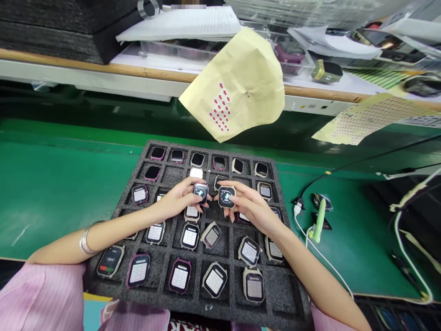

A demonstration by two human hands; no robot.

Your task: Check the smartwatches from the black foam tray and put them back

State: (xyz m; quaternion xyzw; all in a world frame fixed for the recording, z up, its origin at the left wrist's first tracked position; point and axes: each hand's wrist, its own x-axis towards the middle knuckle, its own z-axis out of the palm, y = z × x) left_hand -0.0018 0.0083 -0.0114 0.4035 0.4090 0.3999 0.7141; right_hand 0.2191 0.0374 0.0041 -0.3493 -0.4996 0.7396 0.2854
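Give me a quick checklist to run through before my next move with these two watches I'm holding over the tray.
1. Left hand grips its watch firmly: ok, fingers wrap its sides.
2. Right hand grips the other watch: ok, held at the fingertips.
3. Both held screens are lit: ok, each shows a display.
4. Free pocket in the foam tray: ok, some pockets show bare foam.
5. Hanging yellow sticker sheet is clear of the hands: ok, it hangs above the tray's far edge.
6. White cable is off the tray: ok, it lies to the right on the green mat.
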